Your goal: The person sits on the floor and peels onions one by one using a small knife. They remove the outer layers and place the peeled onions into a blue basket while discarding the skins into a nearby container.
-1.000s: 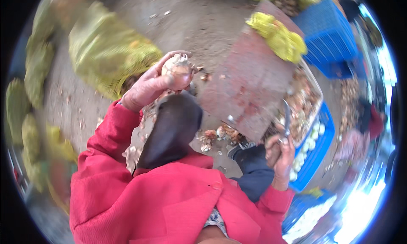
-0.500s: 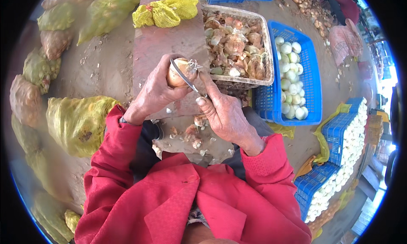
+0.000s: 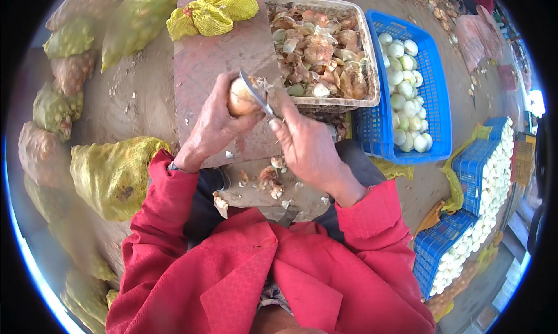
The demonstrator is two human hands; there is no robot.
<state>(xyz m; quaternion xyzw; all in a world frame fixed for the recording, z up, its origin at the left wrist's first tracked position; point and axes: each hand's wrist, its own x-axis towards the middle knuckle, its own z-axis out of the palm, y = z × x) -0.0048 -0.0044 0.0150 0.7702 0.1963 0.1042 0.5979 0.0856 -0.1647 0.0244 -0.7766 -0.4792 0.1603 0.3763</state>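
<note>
One onion (image 3: 239,101) is held over the reddish board (image 3: 224,54), the left hand (image 3: 214,124) curled round it; the right hand (image 3: 311,151) grips a knife (image 3: 253,91), blade across it. Judged firm, light, papery-slick; best held by its rounded sides.

Wearer's Clothing

From my remote view I list: one red jacket (image 3: 247,247), fine-textured, broad pointed lapels (image 3: 238,290), long sleeves (image 3: 165,200); one patterned greyish inner garment (image 3: 271,294) at the neck; dark trousers (image 3: 199,199); one narrow greyish band or inner cuff (image 3: 174,167), left wrist.
</note>
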